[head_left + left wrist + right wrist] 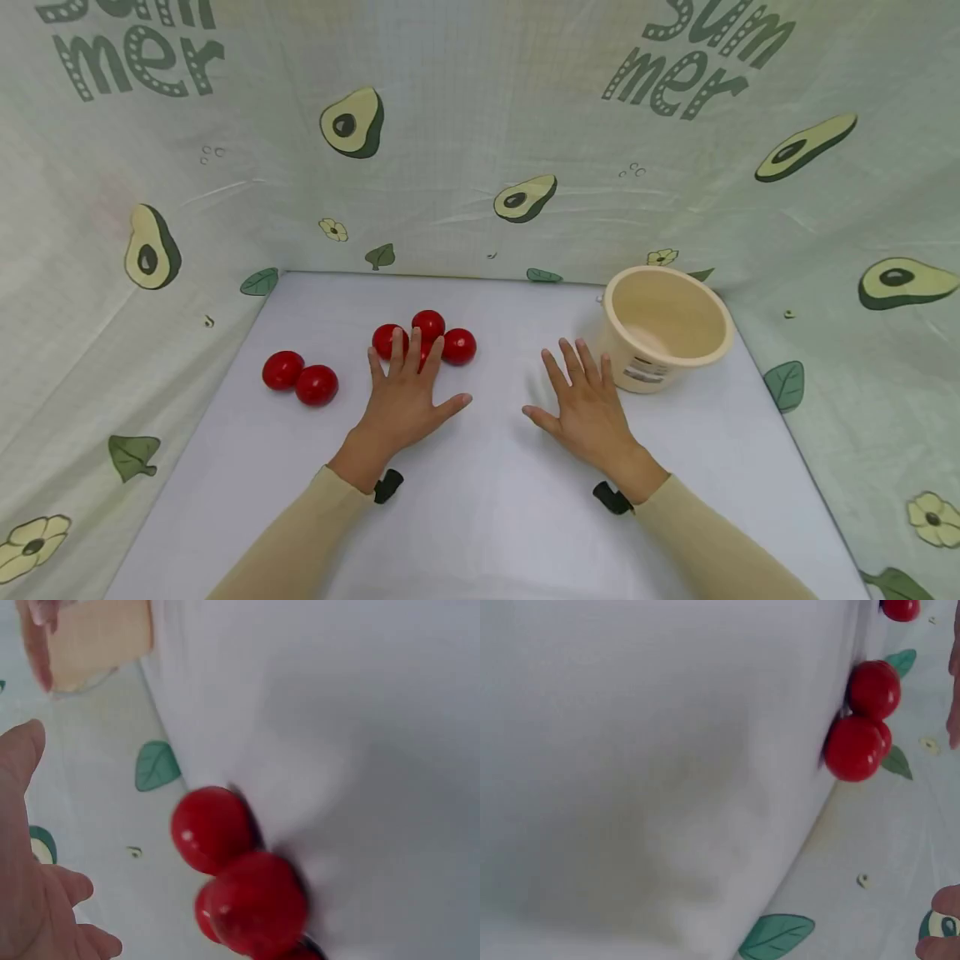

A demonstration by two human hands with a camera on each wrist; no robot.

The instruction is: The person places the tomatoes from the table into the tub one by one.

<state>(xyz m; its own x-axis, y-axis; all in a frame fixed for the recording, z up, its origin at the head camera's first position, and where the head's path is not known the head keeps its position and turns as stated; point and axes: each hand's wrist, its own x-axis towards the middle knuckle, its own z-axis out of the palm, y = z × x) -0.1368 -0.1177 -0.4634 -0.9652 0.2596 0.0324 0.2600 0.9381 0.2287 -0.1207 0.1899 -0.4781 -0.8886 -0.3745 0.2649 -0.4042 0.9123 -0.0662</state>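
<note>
Backdrop: soft printed cloth with avocados, leaves, flowers and lettering, hung on the far side and both flanks, lightly creased
Table: flat, smooth, pale grey-white, matte
Bucket: round cream plastic tub, smooth wall, rolled rim, tilted toward the viewer, at the far right of the table, just beside the right hand's fingertips
Left hand: palm down on the table, fingers spread wide and straight, holding nothing; its fingertips reach the near edge of the cluster of tomatoes, beige sleeve behind the wrist
Right hand: palm down, fingers splayed wide and straight, holding nothing, thumb pointing left
Cluster of tomatoes: round, glossy red, packed together at the middle far part of the table
Pair of tomatoes: same shiny red balls, touching each other, left of the left hand and apart from it
</note>
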